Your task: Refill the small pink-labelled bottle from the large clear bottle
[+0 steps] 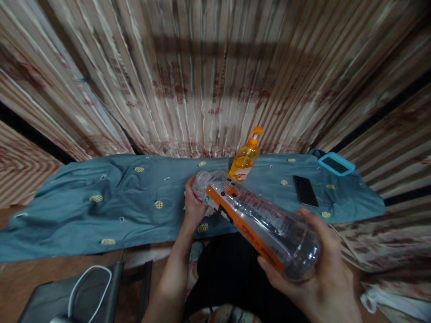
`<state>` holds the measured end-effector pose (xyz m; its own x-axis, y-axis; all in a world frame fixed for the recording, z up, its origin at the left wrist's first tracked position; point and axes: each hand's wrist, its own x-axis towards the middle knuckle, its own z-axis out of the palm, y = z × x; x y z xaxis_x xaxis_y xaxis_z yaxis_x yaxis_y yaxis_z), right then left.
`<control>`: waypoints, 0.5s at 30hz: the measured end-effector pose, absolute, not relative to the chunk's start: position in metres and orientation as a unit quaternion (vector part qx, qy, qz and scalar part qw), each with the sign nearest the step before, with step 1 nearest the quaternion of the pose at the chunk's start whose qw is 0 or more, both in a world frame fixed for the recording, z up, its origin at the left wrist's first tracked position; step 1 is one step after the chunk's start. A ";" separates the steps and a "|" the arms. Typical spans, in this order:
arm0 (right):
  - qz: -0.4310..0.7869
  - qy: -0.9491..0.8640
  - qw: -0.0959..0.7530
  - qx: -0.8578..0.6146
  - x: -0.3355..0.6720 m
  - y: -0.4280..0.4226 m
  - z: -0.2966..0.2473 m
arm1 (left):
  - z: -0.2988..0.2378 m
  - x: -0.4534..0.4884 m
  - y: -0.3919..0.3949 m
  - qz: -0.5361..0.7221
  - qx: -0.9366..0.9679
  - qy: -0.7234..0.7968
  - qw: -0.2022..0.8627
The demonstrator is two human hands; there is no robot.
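Clear bottle (261,222), one: left hand (194,202) curled round neck, right hand (325,264) round base; one pump bottle (245,159) behind.

Head camera faces forward and down, seemingly near the clear bottle (262,220).

The large bottle (281,222) is showing clear, thin-looking plastic, its smooth skin throwing glossy highlights near the base. Its wrap label (249,231) is looking like smooth printed film. The pump bottle (248,158) is gleaming in translucent plastic, with an opaque plastic pump head (256,131) topping it. The cloth (129,190) beneath is looking soft and matt, puckering into wrinkles. The phone (305,191) is presenting a smooth, dark face; the framed device (336,163) is showing a plastic-looking rim. Behind, the curtain (215,76) is hanging in pleated, printed fabric, while a cable (97,267) is displaying a smooth plastic sheath.
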<state>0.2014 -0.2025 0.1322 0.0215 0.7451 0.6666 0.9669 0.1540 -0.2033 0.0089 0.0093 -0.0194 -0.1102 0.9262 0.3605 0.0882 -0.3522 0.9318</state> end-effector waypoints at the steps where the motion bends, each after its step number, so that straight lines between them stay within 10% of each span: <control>1: -0.161 -0.676 0.341 -0.633 0.201 -0.202 0.132 | -0.018 0.009 0.009 0.594 0.566 0.450 0.352; 15: -0.164 -0.668 0.341 -0.641 0.200 -0.201 0.129 | -0.015 0.008 0.007 0.597 0.557 0.452 0.359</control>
